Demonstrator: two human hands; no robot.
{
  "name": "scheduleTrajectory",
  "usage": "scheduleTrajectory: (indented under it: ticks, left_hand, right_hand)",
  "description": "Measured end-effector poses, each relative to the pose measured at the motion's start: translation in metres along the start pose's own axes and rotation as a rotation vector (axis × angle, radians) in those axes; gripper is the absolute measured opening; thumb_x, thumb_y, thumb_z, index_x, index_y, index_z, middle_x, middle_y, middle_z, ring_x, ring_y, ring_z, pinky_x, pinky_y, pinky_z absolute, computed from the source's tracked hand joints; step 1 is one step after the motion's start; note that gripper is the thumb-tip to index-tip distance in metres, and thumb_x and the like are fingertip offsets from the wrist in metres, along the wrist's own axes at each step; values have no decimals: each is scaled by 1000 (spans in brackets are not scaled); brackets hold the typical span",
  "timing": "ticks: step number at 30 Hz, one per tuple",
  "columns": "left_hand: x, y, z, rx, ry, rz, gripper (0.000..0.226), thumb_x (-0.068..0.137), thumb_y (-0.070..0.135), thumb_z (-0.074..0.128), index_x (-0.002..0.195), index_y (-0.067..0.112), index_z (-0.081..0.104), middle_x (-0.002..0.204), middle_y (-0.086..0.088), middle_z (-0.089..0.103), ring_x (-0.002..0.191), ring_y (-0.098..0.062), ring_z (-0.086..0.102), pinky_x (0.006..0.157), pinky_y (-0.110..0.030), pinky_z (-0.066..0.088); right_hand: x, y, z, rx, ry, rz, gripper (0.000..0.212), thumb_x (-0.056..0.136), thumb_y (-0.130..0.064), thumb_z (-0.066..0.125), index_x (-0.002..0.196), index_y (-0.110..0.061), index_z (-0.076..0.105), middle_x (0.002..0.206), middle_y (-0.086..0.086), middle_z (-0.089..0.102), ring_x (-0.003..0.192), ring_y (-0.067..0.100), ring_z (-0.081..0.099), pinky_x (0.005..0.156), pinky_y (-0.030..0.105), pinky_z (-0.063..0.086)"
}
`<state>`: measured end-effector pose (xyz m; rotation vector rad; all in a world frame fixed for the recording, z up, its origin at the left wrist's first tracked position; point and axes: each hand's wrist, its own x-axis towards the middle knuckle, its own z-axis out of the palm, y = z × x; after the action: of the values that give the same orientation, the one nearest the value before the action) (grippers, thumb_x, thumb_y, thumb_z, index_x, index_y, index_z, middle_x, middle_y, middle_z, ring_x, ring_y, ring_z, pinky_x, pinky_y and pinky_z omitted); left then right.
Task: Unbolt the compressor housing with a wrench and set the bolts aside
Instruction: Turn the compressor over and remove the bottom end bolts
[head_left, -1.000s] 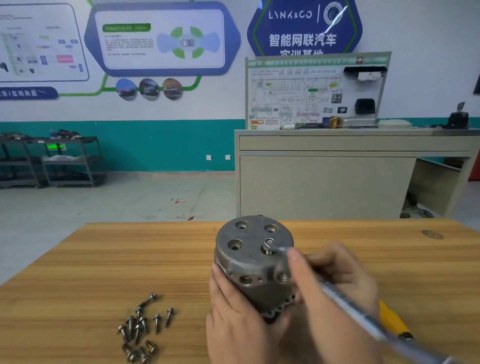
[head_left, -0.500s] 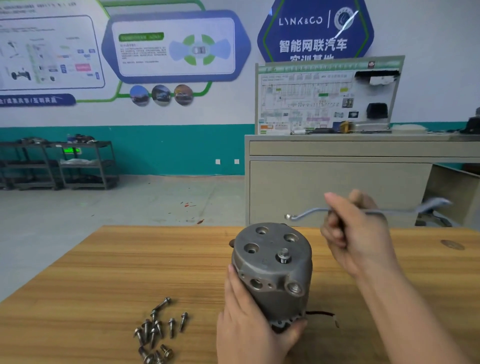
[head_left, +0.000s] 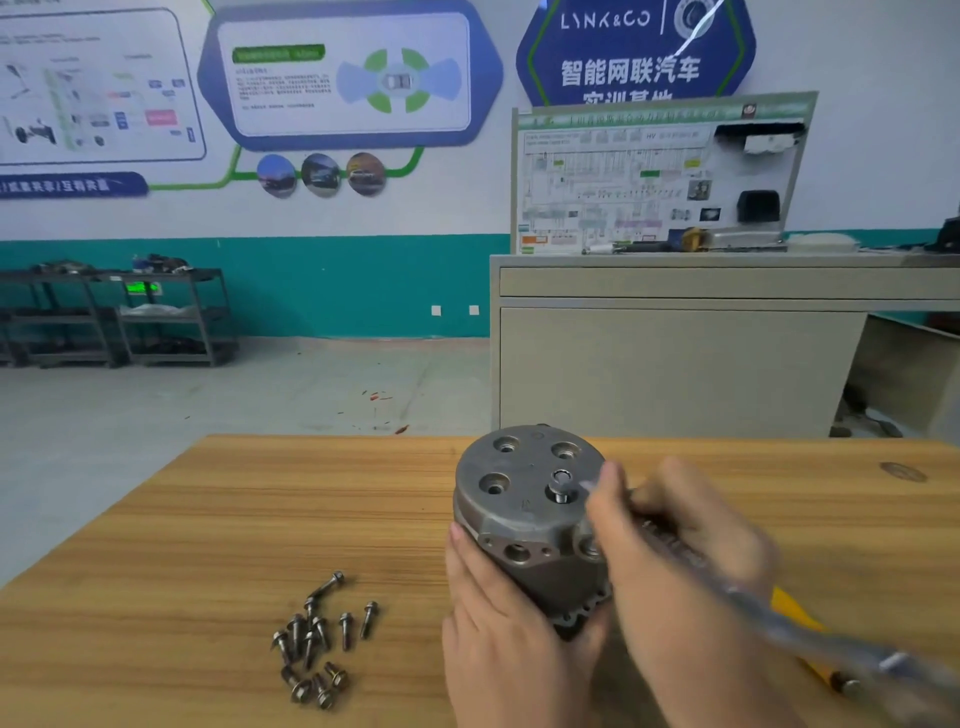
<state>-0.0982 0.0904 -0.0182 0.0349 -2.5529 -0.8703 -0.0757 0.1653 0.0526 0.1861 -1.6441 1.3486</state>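
Observation:
A grey metal compressor housing (head_left: 524, 499) stands upright on the wooden table (head_left: 208, 519). One bolt (head_left: 561, 486) stands raised in its round top face; the other holes there look bare. My left hand (head_left: 498, 623) grips the housing's near left side. My right hand (head_left: 675, 551) holds a silver wrench (head_left: 810, 642), blurred by motion, with its ring end at the raised bolt. A pile of several loose bolts (head_left: 317, 639) lies on the table to the left of the housing.
A yellow-handled tool (head_left: 800, 618) lies on the table under my right forearm. Behind the table stands a beige training bench (head_left: 675, 353) with a wiring display board. Dark metal shelves (head_left: 119, 312) stand against the far left wall.
My right hand has brought the wrench down from the air above the table onto the raised bolt. My left hand stays on the housing.

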Motion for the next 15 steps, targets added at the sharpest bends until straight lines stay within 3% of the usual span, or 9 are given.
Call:
scheduleTrajectory:
  ticks: [1,3,5,8,11,13,15]
  left_hand:
    - [3,-1,-2,16,-35,8,90,99,62,18,123,-16,57,115,-36,62,69,-36,72,49,-31,52]
    - [9,-2,-1,89,-34,0,84,102,56,9,119,-4,66,121,-33,61,76,-32,73,52,-29,52]
    - [5,-3,-7,51,5,-42,96,93,70,22,124,-14,58,120,-34,61,76,-33,74,52,-30,54]
    - [0,-10,-4,9,16,-18,132,45,79,66,131,-16,36,117,-33,63,74,-34,74,52,-30,56]
    - [1,-7,-4,24,-26,-6,150,17,70,79,134,-12,32,118,-31,63,74,-34,74,53,-34,57]
    - [2,-5,-4,49,-65,12,152,13,70,81,133,-10,32,118,-30,64,76,-34,74,52,-35,58]
    - [4,-2,-6,72,-73,35,154,10,70,82,132,-10,33,116,-29,65,76,-32,74,50,-33,57]
  right_hand:
    - [-6,-3,2,-16,-44,-92,38,83,-27,62,61,-12,34,56,3,28,46,3,28,46,6,30]
    - [-14,-2,2,-64,-98,-162,43,87,-19,61,61,-15,27,58,1,22,50,5,26,47,10,32]
    - [-8,11,-8,22,-147,91,45,89,-25,66,61,-10,35,53,7,35,50,7,35,51,20,37]
    - [28,26,-29,133,-393,516,29,85,-27,73,68,-10,56,54,5,56,44,12,52,42,22,43]
    - [77,38,-30,617,-470,935,21,62,-14,75,65,-11,55,47,3,50,31,4,40,26,13,28]
    - [106,36,-8,483,-555,1100,15,63,-8,71,70,-5,58,45,0,48,29,1,38,26,9,26]
    - [125,29,20,146,-710,1017,12,76,-7,72,77,-1,62,44,-1,50,29,0,38,28,9,27]
